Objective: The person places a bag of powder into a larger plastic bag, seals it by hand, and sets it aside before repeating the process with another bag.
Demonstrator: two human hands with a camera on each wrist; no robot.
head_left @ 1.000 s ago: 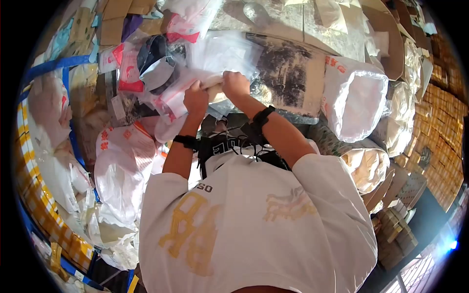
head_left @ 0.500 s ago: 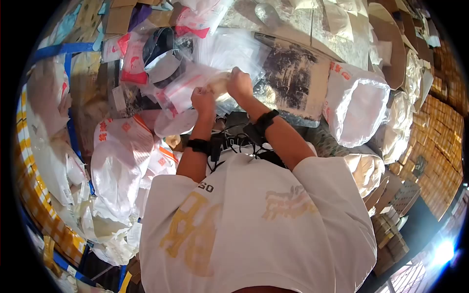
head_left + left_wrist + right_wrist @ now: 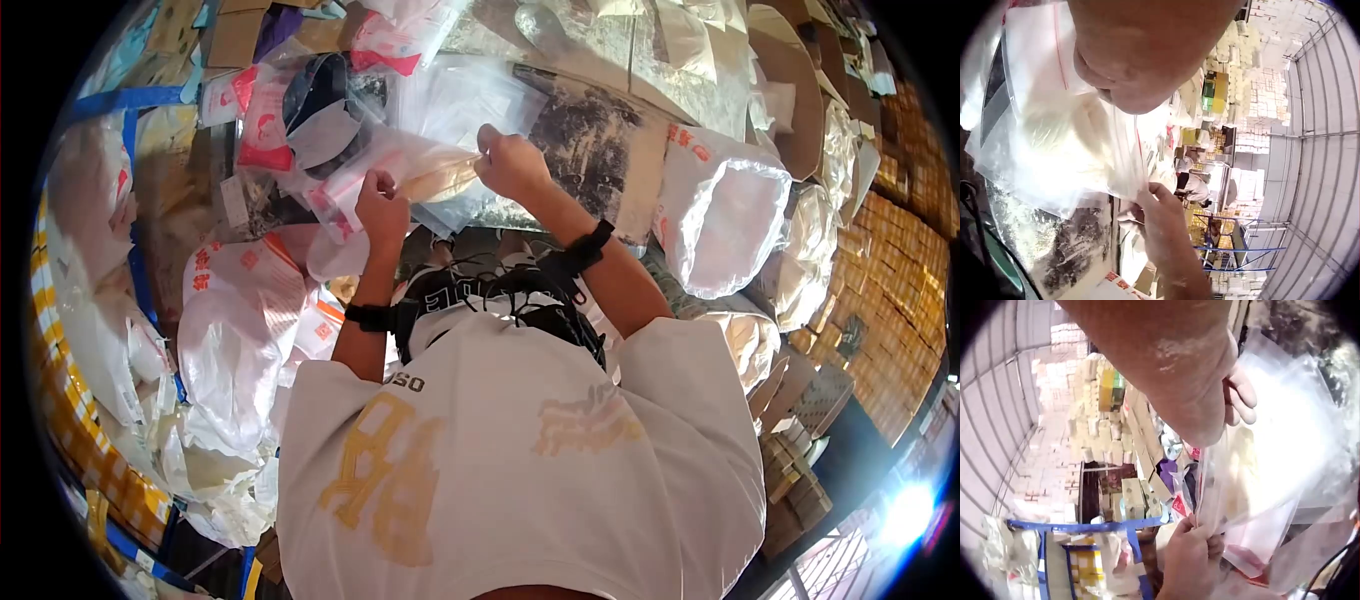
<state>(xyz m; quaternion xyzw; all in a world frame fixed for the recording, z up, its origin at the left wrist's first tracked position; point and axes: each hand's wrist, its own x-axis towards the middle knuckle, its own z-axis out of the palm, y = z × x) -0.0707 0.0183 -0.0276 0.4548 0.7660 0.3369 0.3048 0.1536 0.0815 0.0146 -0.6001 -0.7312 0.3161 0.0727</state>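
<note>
Right hand and left hand reach forward, forearms angling inward, over a dark, white-smeared counter. Stretched between them is a clear zip bag with pale contents; each hand pinches one end of its zip edge, fingers curled.

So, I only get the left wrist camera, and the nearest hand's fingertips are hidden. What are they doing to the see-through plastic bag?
Observer: The right wrist view shows the left hand pinching the edge of the see-through plastic bag.
Operator: Cool! Anything spoon-shaped around?
Observer: Yes, the head view shows a silver, rounded, scoop-shaped object on the dusty grey table beyond the bag.
Operator: And is something on that hand's wrist?
Observer: Yes, a black strap goes around it in the head view.
</note>
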